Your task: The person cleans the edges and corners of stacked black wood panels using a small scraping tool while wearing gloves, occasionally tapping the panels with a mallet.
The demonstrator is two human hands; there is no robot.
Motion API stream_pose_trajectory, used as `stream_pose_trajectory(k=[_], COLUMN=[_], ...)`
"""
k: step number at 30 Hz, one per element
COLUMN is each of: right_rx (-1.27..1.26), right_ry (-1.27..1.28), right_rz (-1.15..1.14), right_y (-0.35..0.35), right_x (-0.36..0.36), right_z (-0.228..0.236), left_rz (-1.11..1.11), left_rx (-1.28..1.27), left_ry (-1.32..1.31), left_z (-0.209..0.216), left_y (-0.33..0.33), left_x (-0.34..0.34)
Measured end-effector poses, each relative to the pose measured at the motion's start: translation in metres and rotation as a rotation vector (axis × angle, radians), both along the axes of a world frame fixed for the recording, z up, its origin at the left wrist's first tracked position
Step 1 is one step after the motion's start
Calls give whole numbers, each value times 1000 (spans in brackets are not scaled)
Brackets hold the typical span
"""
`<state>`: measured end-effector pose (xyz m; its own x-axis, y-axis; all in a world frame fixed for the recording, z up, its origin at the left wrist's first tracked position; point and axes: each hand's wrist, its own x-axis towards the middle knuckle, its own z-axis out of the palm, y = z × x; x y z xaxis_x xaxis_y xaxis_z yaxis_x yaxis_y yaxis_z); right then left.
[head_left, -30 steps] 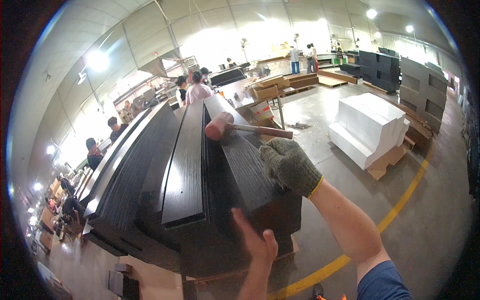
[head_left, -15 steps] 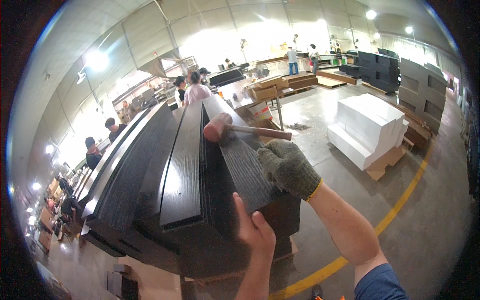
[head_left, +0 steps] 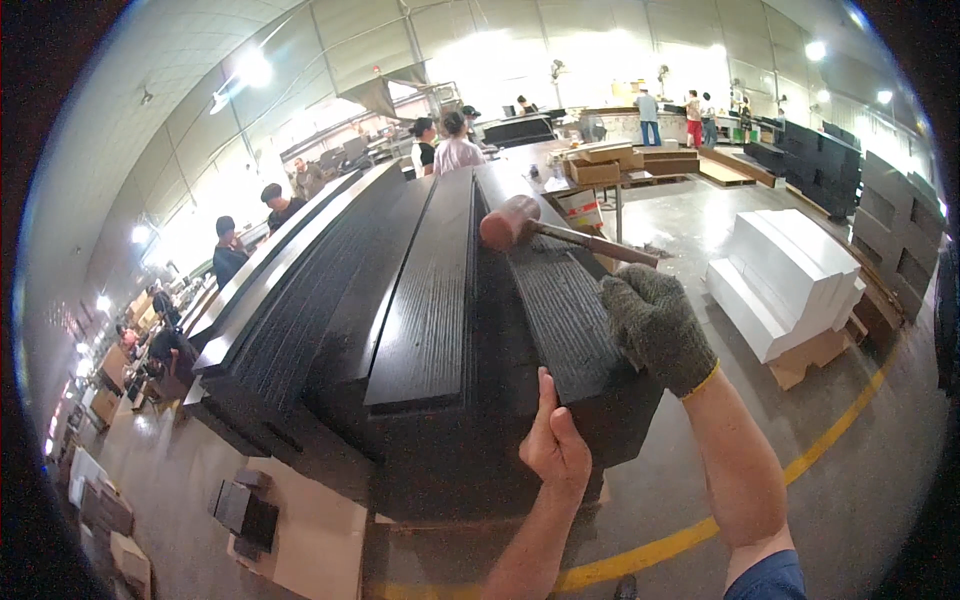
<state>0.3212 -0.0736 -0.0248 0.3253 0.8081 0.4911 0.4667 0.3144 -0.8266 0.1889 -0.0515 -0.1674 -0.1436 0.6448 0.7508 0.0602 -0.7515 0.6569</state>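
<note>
Gripping a reddish wooden-handled mallet (head_left: 520,225), gloved right hand (head_left: 655,325), bare left hand (head_left: 555,450) seemingly flat-fingered against dark grained panel (head_left: 565,310).

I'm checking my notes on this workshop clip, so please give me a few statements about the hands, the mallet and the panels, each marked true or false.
1. The right hand wears a grey knitted glove. True.
2. The left hand is gloved too. False: it is bare.
3. The right hand grips the wooden-handled mallet with a reddish-brown head. True.
4. The left hand rests against the end of the dark wood-grain panels. True.
5. The mallet head lies on the floor. False: it is up at the panels' top.
6. The white stacked blocks sit on the person's left. False: on the right.
</note>
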Motion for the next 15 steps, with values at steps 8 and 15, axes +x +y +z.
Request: stream_pose_trajectory(k=[8,15], right_rx=[357,39], right_ry=[-719,61], right_rz=[-144,12], right_y=[7,-2], right_x=[15,-4], right_z=[-11,2], left_rz=[113,-9], left_rx=[334,229], left_ry=[-130,-80], left_z=[18,1], left_y=[18,14], left_x=[22,4])
